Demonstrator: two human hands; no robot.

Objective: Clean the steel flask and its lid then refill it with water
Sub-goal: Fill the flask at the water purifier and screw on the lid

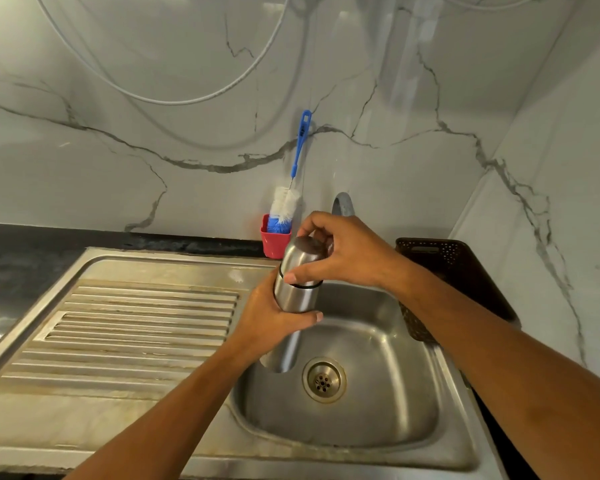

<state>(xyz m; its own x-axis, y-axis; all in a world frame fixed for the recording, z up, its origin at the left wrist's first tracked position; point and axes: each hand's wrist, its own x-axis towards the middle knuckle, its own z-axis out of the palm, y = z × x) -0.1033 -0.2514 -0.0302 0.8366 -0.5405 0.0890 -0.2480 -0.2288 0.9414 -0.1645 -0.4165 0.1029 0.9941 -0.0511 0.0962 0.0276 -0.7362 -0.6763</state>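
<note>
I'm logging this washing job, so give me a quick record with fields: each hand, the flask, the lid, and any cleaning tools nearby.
flask: steel flask, tilted slightly, held above the sink basin
lid: on the flask, not yet off
left hand: grips the flask body
right hand: grips the lid from above
tools: bottle brush standing in a red cup behind the sink
nearby: dark basket right of the basin

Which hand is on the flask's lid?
The right hand: it grips the lid at the top. The left hand holds the flask lower down, round its body, above the sink.
</note>
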